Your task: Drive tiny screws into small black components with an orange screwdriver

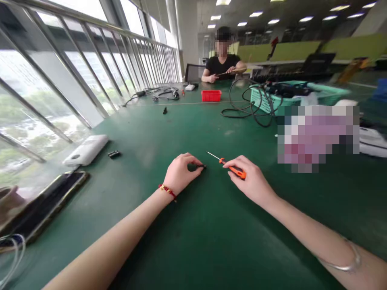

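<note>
In my right hand (246,177) is a screwdriver (237,171) with an orange and black handle, its thin metal shaft pointing up and to the left. My left hand (181,171), with a red beaded bracelet at the wrist, pinches a small black part (202,166) just above or on the green table (193,225); most of the part is hidden by the fingers. The screwdriver's tip is a little above the black part and apart from it. Another small black piece (114,154) lies on the table to the left.
A phone (45,205) and a white power bank (87,150) lie at the left. Farther back are a red bin (211,96), a tiny black piece (165,110), cables (165,93) and a teal basket (261,100). A person (223,64) sits across the table.
</note>
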A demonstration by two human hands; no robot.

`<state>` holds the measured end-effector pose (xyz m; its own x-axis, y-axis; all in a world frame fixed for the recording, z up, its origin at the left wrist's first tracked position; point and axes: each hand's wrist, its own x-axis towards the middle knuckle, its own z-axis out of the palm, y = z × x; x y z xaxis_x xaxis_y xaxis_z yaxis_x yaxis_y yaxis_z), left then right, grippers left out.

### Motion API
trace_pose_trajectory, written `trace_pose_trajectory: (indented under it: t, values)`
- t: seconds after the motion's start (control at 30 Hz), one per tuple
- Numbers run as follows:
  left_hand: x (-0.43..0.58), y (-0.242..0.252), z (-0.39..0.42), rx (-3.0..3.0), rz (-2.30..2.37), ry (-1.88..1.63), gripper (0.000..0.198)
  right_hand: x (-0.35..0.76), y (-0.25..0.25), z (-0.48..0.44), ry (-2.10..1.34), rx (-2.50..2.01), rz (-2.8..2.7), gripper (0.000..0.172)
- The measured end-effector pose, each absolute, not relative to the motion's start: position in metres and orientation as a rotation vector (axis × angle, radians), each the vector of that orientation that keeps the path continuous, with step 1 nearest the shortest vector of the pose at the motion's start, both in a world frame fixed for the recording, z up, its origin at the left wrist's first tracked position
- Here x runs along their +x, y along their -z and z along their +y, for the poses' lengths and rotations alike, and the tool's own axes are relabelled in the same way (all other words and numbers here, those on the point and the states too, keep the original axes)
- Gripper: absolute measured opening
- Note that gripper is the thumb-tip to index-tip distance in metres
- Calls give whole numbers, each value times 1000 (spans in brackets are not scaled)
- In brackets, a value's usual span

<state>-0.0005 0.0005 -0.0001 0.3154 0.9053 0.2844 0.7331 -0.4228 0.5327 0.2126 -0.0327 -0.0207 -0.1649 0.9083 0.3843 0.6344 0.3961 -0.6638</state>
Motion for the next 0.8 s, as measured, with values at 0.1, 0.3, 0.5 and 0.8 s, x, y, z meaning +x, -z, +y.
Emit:
trace_pose_trajectory:
  t: [0.1, 0.3, 0.5, 0.8]
  values:
    - [-2, 0, 2, 2264, 1482, -797, 15, 213, 22, -34, -459, -1331, -1890, 19]
    - [-4, 1, 3, 2254, 1485, -784, 15, 212, 20, -35, -461, -1337, -1899, 18]
    - [-7, 3, 6, 2271, 1491, -782, 18, 212, 20, -35, -468, -1344, -1902, 18]
    - [-5, -5, 1, 2382, 1376, -719, 12, 213, 21, -33, -459, -1337, -1897, 18]
